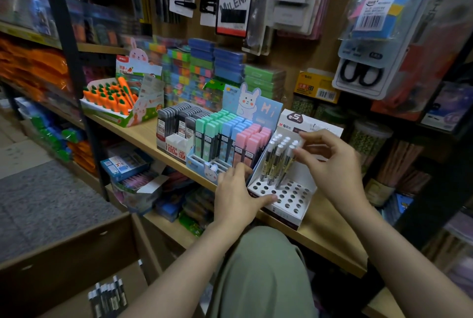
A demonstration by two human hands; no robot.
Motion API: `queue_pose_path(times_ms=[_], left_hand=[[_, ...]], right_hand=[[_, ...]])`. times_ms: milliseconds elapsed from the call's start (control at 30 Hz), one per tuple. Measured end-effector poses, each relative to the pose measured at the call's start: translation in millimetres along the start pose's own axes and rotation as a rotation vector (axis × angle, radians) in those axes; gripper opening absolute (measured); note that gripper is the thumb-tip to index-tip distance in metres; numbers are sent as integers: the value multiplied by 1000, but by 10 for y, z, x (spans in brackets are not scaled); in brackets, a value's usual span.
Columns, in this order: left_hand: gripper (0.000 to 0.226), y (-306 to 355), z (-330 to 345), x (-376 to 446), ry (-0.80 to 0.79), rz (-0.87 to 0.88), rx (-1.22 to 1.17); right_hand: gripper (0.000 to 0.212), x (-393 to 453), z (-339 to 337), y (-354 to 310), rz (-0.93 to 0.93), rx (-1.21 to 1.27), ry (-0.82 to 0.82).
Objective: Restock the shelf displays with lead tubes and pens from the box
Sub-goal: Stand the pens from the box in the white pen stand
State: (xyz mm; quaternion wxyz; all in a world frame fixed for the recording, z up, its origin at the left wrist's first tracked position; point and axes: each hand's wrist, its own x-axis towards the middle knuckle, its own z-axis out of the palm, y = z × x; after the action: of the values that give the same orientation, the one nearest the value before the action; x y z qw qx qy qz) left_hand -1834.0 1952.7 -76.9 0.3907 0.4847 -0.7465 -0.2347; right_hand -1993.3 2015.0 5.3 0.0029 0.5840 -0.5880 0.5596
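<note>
Head view. The step in hand looks like seating lead tubes in the white hole-tray display on the wooden shelf. To do it well, I'd judge: keep each tube upright over a free hole, drop the bottom end straight in, fill from the back rows forward so the standing tubes don't get knocked, and keep the display braced so it can't slide on the shelf.

Left hand lies flat at the display's front left corner, fingers straight, thumb along the tray edge, pressing and holding nothing; it steadies the display. Right hand is raised at the tube tops, wrist bent, fingers curled, thumb and forefinger pinching near the white cap of one tube at the right of the cluster. Whether it truly grips that cap is hard to tell; it looks like a light pinch.

About a dozen tubes stand in the back rows, leaning slightly; the front holes are bare. More stock lies in the cardboard box at lower left, by the person's knee. Just left of the tray sits the pastel rabbit display of lead cases, touching or nearly touching it.
</note>
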Motion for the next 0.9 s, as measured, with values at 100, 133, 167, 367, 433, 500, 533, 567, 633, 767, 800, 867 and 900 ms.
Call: queue_pose_path(times_ms=[100,133,167,367,433,500,533,567,633,767,800,867,900], left_hand=[[69,-7,8,0,11,-2,-11],[69,-6,10,0,11,-2,-13],[69,-5,13,0,9,-2,-13],[69,1,17,-1,13,-10,-3],[69,1,18,-4,14,-6,1],[68,0,19,-5,19,-3,-1],[69,-4,21,-5,22,-1,-1],[69,-8,24,-5,26,0,0],[69,-14,34,-5,32,-1,2],[68,-22,51,-4,43,-2,12],[68,-24,51,-3,43,-2,12],[67,-28,52,-6,43,-1,11],[67,-27,54,-9,42,-1,13]], right_hand=[[27,66,26,-10,22,-29,-19],[27,73,22,-14,30,-42,-21],[26,73,15,-20,37,-54,-22],[24,-6,70,-39,-18,-185,-25],[23,-24,99,-28,-24,-223,-6],[23,-23,118,-17,-41,-248,7],[23,-22,126,-11,-52,-259,12],[23,-21,134,-5,-63,-267,17],[23,-21,152,2,-83,-277,26],[23,-52,185,39,-134,-294,39],[23,-62,194,49,-143,-295,29],[23,-76,207,68,-145,-310,-3],[24,-82,205,74,-144,-332,-12]])
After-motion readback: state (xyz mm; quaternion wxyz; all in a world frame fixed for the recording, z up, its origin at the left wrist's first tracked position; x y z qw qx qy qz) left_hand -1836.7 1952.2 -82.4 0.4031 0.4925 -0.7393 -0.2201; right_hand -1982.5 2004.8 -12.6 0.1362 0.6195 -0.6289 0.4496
